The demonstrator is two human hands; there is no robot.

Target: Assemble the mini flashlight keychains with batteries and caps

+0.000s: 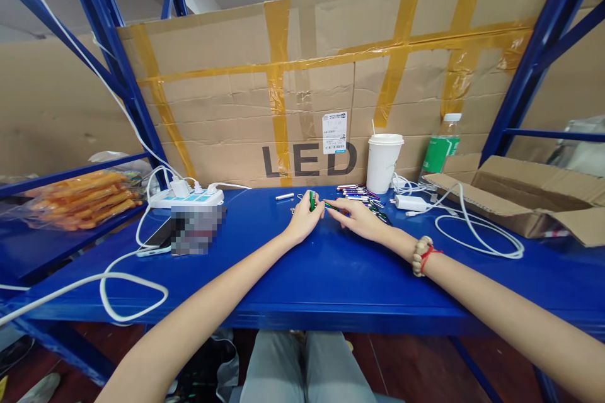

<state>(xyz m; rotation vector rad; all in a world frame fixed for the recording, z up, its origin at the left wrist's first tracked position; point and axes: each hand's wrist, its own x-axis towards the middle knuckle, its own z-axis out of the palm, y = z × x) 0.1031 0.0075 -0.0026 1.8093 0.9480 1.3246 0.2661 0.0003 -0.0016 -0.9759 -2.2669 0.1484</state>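
Observation:
My left hand (305,221) is closed around a small green object (312,201) whose kind I cannot make out. My right hand (357,217) sits close beside it, fingers pinched at a slim dark green piece (332,206) that points toward the left hand. Just behind the right hand lies a pile of slim, pen-like pieces (357,191) in several colours, partly hidden by that hand. A short silver tube (284,197) rests on the blue table (302,283) beyond the left hand. Small bits near the left fingers are too small to name.
A power strip (189,199) and a phone (165,234) are at left with white cables. A white cup (384,164), a bottle (442,148), a charger (410,203) and an open carton (529,201) stand right. A cardboard sheet (227,113) walls the back.

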